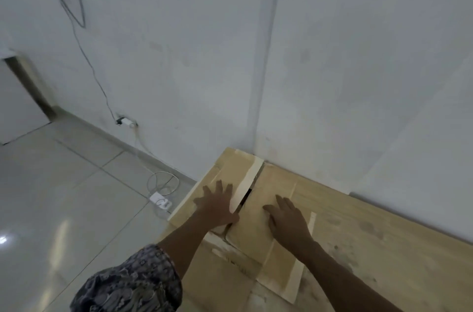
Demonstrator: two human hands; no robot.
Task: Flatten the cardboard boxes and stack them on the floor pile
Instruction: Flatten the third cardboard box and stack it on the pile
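Note:
A flattened brown cardboard box [258, 232] with pale tape strips lies on top of a floor pile [371, 247] of flat cardboard against the white wall. My left hand [217, 205] rests palm down, fingers spread, on the box's left flap. To its right, my right hand [288, 219] presses flat on the other flap. A dark gap [246, 196] shows between the two flaps, along the tape seam. Neither hand holds anything.
Grey floor tiles [64, 196] spread out to the left. A white power strip [161, 200] with coiled cable lies on the floor beside the pile's left edge. A cable runs up the wall [179, 55] from a plug [125, 121]. A doorway [20, 96] is at far left.

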